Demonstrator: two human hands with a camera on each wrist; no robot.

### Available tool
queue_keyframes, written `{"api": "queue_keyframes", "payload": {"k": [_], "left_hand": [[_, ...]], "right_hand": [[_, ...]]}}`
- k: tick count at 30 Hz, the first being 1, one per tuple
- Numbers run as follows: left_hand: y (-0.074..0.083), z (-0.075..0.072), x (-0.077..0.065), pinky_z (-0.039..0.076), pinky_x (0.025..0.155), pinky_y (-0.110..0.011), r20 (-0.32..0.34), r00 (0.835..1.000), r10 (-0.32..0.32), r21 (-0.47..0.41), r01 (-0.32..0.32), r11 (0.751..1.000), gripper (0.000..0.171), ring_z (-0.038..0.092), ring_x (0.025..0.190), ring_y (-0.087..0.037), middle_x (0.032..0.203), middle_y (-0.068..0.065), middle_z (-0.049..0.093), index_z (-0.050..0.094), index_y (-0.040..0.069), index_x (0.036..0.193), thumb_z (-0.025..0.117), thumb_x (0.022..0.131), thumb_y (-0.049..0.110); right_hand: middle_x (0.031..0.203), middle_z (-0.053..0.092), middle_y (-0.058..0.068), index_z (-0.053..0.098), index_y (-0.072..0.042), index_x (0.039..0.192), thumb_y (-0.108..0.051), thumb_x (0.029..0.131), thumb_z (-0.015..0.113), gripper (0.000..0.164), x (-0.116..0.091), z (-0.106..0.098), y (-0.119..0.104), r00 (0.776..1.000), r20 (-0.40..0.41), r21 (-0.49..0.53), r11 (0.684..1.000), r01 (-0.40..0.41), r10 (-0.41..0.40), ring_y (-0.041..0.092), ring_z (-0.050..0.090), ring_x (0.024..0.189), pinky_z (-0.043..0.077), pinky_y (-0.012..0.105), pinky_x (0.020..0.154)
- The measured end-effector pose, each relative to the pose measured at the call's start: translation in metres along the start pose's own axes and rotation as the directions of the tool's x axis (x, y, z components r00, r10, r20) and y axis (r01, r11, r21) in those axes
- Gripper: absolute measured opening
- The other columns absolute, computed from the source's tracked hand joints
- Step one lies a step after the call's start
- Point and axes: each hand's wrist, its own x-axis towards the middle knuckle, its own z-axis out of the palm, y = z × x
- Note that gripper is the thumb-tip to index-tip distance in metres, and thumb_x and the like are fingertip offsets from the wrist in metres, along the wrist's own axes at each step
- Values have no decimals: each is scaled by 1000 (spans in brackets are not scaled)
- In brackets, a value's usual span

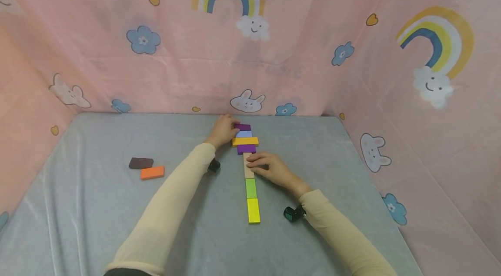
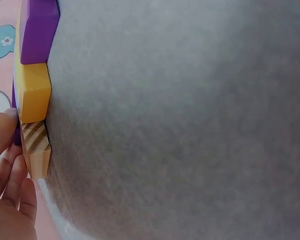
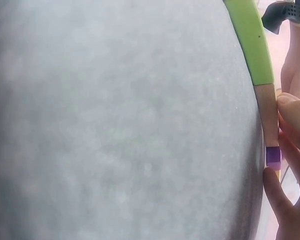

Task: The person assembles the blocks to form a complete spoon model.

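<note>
A row of flat, coloured blocks runs down the grey cloth-covered tabletop (image 1: 94, 206), from just short of its far edge towards the near side. The far purple block (image 1: 243, 127) lies crosswise nearest that edge, its left end pinched between the thumb and fingers of the left hand (image 1: 223, 130). Next come a light blue block (image 1: 244, 134), a longer orange-yellow block (image 1: 246, 141) sticking out at both sides, and a second purple block (image 1: 246, 149), all crosswise.

The row then turns lengthwise: a plain wooden block (image 1: 248, 172), a green block (image 1: 251, 188) and a yellow block (image 1: 253, 211), end to end. The right hand (image 1: 274, 171) rests its nearly straight fingers on the wooden block, the thumb apart from them.

Towards the tabletop's left edge, well apart from the row, a dark brown block (image 1: 141, 163) lies just beside an orange block (image 1: 152, 172). A pink curtain (image 1: 176, 71) printed with rainbows, rabbits and flowers hangs behind the far edge and along the right edge.
</note>
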Motion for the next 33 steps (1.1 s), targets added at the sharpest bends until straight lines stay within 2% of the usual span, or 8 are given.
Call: {"api": "queue_keyframes", "payload": {"k": [11, 16, 21, 28, 33], "left_hand": [[-4, 0, 3, 40, 114, -44, -9, 1000, 27, -12, -27, 1000, 27, 53, 126, -31, 127, -14, 63, 70, 4, 120, 61, 96, 11], [-8, -3, 2, 41, 113, -44, -13, 999, 33, -54, -34, 998, 27, 54, 126, -31, 125, -15, 65, 71, 2, 118, 59, 94, 6], [-14, -9, 1, 43, 112, -45, -34, 997, 64, -105, -67, 992, 28, 56, 127, -33, 124, -17, 67, 71, 0, 117, 57, 92, 3], [-22, -25, -5, 48, 106, -48, -23, 997, 72, -148, -75, 986, 29, 55, 124, -34, 133, -17, 59, 68, 3, 121, 58, 95, 8], [-25, -50, -18, 46, 107, -51, -26, 991, 128, -167, -131, 977, 29, 53, 124, -36, 134, -19, 57, 67, 1, 121, 59, 94, 6]], "right_hand": [[128, 68, 0, 76, -16, 114, -18, 93, 69, 22, 0, 0, 0, 1000, 2, 13, 1000, -10, 10, 23, 59, 128, 43, 47, 113], [128, 68, 0, 75, -16, 114, -18, 92, 69, 23, 0, 0, -1, 1000, 4, 14, 1000, -24, 24, 23, 58, 129, 43, 47, 113], [128, 68, 0, 76, -16, 114, -18, 92, 69, 22, 0, 0, -1, 1000, -4, 11, 1000, -17, 17, 23, 58, 128, 44, 47, 112], [128, 68, 0, 76, -16, 114, -18, 93, 69, 22, -1, 1, -2, 1000, -3, 19, 1000, -11, 11, 24, 58, 127, 44, 50, 111], [128, 68, 0, 75, -17, 114, -18, 93, 68, 22, -1, 0, -2, 1000, 3, 14, 1000, -20, 20, 24, 58, 128, 44, 49, 111]]}}
